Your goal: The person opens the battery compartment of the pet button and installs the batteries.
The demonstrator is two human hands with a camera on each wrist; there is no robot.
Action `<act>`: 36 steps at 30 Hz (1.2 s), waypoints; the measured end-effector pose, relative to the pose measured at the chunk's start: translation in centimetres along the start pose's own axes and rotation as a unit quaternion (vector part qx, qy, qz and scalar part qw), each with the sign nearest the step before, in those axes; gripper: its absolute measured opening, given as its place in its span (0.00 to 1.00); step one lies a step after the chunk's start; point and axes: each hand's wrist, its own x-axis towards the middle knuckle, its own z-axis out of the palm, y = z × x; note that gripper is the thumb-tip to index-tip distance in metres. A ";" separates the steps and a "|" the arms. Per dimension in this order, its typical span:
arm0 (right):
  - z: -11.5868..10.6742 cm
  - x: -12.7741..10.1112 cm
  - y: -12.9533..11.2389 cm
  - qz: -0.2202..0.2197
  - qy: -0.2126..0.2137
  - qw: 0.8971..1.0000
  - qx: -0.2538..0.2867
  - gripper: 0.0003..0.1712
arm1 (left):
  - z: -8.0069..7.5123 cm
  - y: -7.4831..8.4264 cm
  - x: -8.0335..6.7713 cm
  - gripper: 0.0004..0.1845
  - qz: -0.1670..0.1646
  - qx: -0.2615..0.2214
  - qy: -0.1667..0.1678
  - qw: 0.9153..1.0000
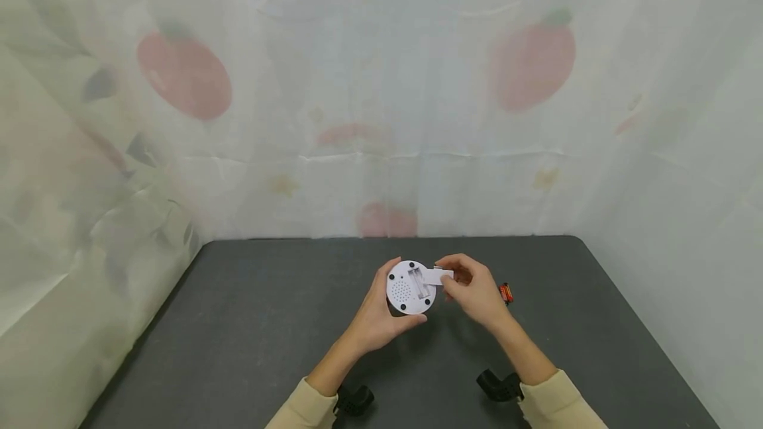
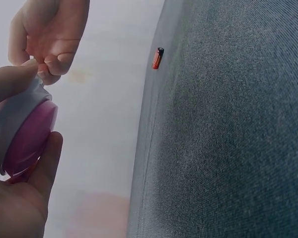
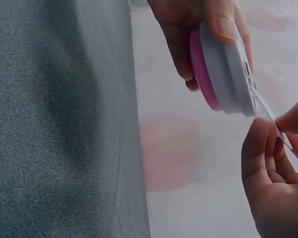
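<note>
Low in the middle of the head view, the left hand (image 1: pixel 375 320) clasps a round device (image 1: pixel 408 287), white back up, pink face down toward the palm; its fingers curl round the rim; the open battery bay shows. Just right of it the right hand (image 1: pixel 473 293) pinches the small white cover (image 1: pixel 438 276), which touches the device's edge; a red battery (image 1: pixel 507 292) lies on the dark table (image 1: pixel 238 336), just right of that hand.
</note>
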 end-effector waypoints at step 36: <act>-2.0 3.6 4.2 0.044 0.005 0.998 0.047 0.13 | -1.1 -0.4 -0.8 0.58 -0.018 -0.015 0.005 1.000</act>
